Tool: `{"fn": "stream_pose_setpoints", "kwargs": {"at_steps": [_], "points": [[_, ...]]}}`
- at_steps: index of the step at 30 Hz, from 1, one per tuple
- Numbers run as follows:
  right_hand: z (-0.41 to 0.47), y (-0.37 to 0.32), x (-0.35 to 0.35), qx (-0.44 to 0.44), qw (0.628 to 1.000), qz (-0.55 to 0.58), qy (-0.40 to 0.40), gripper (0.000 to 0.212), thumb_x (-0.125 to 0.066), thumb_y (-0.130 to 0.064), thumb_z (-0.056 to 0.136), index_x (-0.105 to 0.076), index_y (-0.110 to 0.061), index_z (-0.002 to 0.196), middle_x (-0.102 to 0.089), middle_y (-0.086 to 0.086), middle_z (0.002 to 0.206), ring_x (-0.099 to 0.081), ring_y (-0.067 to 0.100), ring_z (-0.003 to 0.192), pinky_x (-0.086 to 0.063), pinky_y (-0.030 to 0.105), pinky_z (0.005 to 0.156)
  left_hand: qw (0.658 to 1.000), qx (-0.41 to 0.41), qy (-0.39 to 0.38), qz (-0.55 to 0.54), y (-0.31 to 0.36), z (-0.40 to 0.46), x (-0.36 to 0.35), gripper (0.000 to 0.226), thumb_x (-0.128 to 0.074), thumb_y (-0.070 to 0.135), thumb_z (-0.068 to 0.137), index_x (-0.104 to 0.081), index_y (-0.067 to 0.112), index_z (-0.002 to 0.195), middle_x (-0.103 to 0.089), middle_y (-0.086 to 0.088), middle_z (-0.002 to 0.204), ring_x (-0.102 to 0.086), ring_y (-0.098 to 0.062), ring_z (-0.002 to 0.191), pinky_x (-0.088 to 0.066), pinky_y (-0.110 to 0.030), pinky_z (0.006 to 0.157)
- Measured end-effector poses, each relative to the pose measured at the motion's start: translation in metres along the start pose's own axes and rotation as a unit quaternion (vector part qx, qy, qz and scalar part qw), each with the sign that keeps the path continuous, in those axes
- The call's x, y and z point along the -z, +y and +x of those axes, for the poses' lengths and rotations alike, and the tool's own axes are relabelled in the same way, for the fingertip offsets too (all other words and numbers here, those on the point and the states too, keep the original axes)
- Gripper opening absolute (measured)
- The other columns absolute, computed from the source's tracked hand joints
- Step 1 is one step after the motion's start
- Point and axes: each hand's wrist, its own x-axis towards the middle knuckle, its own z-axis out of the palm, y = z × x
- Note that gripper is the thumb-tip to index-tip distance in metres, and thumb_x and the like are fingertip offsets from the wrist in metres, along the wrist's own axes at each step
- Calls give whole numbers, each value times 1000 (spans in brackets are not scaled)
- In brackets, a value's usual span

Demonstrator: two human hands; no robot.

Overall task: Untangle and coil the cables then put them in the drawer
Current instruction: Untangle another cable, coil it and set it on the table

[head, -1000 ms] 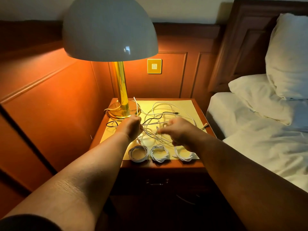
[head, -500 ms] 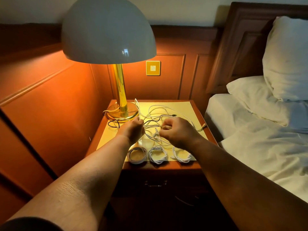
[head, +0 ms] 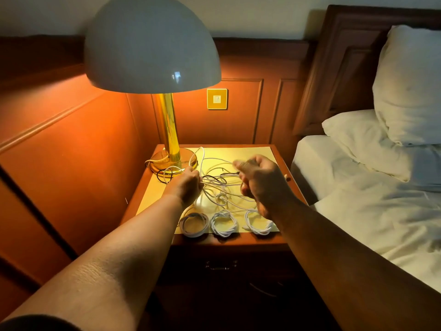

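You've got three coiled cables on the nightstand's front edge: left coil (head: 193, 224), middle coil (head: 224, 223), right coil (head: 259, 223). One loose tangle (head: 219, 185) behind them, mostly white strands plus at least one black; exact strand count can't be told. One lamp (head: 152, 46), one wall plate (head: 217, 98), one drawer handle (head: 220, 265), two pillows (head: 410, 84) (head: 358, 134), two hands in view.

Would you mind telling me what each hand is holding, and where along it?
Both the left hand and the blurred right hand grip strands of the tangled white cables; where along them cannot be told.
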Motion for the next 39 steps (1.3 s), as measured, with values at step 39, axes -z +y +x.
{"fn": "stream_pose_setpoints", "kwargs": {"at_steps": [39], "points": [[27, -56, -4, 62, 944, 318, 61, 18, -55, -20, 99, -51, -13, 82, -52, 1, 65, -47, 9, 49, -49, 26, 54, 991, -96, 74, 57, -5, 29, -28, 25, -43, 27, 103, -57, 6, 109, -54, -16, 109, -61, -37, 82, -52, -43, 66]]}}
